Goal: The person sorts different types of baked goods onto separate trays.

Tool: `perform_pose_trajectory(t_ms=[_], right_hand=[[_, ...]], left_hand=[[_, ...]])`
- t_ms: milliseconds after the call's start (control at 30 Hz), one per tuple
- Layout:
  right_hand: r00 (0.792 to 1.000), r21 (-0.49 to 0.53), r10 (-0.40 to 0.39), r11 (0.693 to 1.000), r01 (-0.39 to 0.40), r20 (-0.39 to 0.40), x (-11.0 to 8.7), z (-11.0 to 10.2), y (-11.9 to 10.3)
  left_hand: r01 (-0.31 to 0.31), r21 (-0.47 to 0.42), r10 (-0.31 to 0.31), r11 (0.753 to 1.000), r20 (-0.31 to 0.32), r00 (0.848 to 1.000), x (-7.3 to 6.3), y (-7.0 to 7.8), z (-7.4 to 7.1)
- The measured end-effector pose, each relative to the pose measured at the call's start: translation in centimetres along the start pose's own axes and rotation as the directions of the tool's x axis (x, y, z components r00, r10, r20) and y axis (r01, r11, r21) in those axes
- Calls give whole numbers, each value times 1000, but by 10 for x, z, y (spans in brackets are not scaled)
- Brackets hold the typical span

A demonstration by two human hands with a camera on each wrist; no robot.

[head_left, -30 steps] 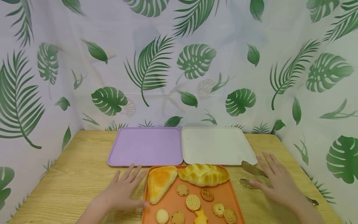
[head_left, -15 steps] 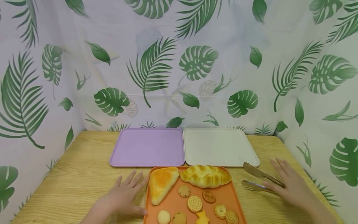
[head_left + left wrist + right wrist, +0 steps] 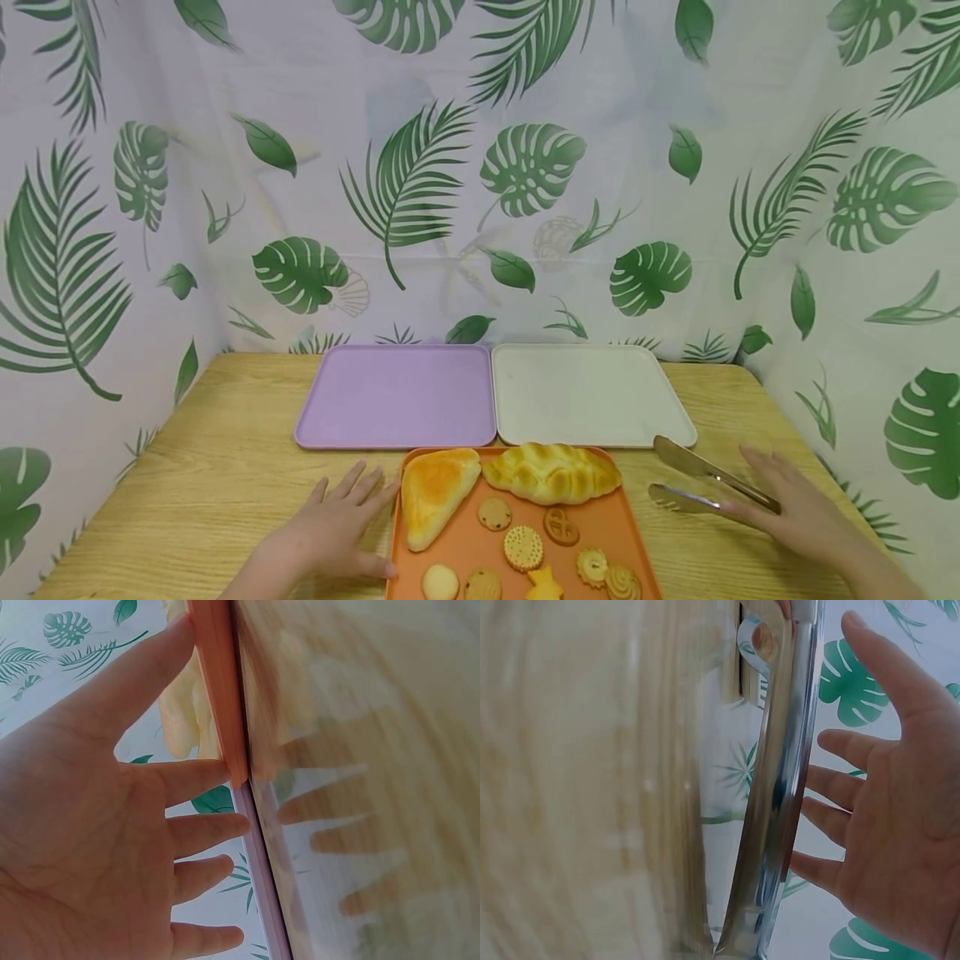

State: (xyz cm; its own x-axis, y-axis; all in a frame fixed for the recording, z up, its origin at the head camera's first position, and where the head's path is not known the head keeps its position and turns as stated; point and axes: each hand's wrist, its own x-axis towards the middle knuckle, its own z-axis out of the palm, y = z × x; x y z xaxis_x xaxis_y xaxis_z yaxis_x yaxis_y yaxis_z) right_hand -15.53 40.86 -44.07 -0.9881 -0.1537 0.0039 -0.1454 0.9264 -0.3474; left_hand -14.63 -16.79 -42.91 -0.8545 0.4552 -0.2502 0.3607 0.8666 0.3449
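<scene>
The person's left hand [image 3: 330, 525] lies at nine o'clock of the orange tray [image 3: 611, 529], its grip loose, fingers spread, thumb against the rim. Out at three o'clock the right hand [image 3: 802, 508] is over the handles of the tongs [image 3: 690, 460], its grip also unclenched, fingers reaching out straight; I can't tell whether they touch. The tongs lie on the counter [image 3: 202, 467], blades parted and pointing to ten. In the orange tray, a bread triangle [image 3: 437, 492] sits at ten, a loaf [image 3: 551, 473] at one, biscuits [image 3: 522, 548] nearer me. Beyond, a purple tray [image 3: 397, 396] sits around eleven, a white tray [image 3: 592, 396] at one.
</scene>
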Motion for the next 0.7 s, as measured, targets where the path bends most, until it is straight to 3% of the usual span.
perform_pose_trajectory(t_ms=[200, 400, 567, 700], right_hand=[[999, 49, -41, 998, 39, 29, -3, 4, 6], [996, 11, -90, 996, 90, 22, -2, 5, 9], [997, -29, -58, 998, 60, 50, 2, 1, 11], [996, 12, -35, 999, 34, 87, 2, 0, 9]], left_hand=[[8, 18, -8, 1000, -1, 1000, 1, 0, 1], [10, 23, -10, 1000, 3, 1000, 1, 1, 0], [11, 22, -11, 1000, -1, 1000, 1, 1, 0], [14, 16, -14, 1000, 4, 1000, 1, 1, 0]])
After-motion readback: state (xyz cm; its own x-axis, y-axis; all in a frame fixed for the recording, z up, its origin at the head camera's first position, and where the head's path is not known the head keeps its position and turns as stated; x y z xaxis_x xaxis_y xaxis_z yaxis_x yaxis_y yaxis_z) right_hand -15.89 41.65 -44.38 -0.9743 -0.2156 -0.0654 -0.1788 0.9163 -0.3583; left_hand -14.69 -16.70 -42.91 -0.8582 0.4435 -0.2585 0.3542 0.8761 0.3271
